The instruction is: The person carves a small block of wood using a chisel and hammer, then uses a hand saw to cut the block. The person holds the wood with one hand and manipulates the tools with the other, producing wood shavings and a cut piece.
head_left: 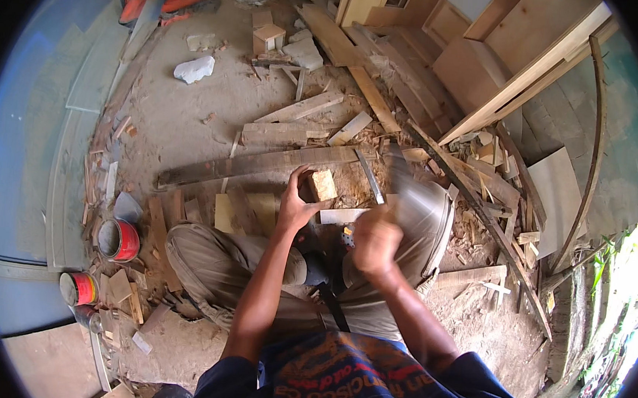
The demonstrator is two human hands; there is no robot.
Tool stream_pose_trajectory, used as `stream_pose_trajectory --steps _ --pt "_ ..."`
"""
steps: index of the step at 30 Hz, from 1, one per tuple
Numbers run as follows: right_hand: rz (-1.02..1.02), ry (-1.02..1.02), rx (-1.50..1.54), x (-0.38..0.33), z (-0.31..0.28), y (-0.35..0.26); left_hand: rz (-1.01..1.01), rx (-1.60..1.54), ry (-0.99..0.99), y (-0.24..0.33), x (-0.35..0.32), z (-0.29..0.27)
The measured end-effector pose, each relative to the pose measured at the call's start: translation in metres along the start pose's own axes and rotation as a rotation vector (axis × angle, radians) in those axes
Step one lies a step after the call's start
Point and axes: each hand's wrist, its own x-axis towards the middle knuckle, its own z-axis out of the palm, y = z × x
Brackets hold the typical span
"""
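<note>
My left hand (pixel 298 203) steadies a short wooden block (pixel 324 186), its thumb and fingers curved around the sides; the block's pale, rough end faces up. To the right, my right hand (pixel 377 240) is closed in a fist and smeared by motion. A blurred grey tool with a broad blade (pixel 408 194) rises from that fist over my right knee; its exact kind is unclear. A narrow metal strip (pixel 370 177) lies between the block and the tool. Just below the block sits a pale flat piece of wood (pixel 343 215).
A long dark beam (pixel 255 166) lies beyond my hands. Wood scraps and planks (pixel 299 107) litter the ground ahead. Red cans (pixel 119 240) stand at the left by a blue wall. A long thin pole (pixel 491 229) slants across the right, near leaning wooden frames (pixel 527 73).
</note>
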Motion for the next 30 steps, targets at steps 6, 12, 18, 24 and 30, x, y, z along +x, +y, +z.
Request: stream_pose_trajectory --steps 6,12,18,24,30 --pt "0.379 -0.155 -0.105 -0.028 -0.020 -0.035 -0.031 0.066 0.007 -0.013 0.003 -0.014" --pt "-0.189 -0.029 0.425 0.021 0.002 -0.066 -0.032 0.138 0.021 0.004 0.014 -0.023" --pt "0.634 -0.226 -0.309 -0.034 -0.025 0.042 -0.014 0.067 0.021 -0.009 0.023 -0.018" --pt "0.181 -0.077 0.388 0.017 -0.010 -0.086 -0.019 0.130 0.024 0.004 0.012 -0.041" --pt "0.612 -0.293 -0.296 -0.070 -0.028 0.071 -0.066 0.097 0.000 0.016 0.024 -0.018"
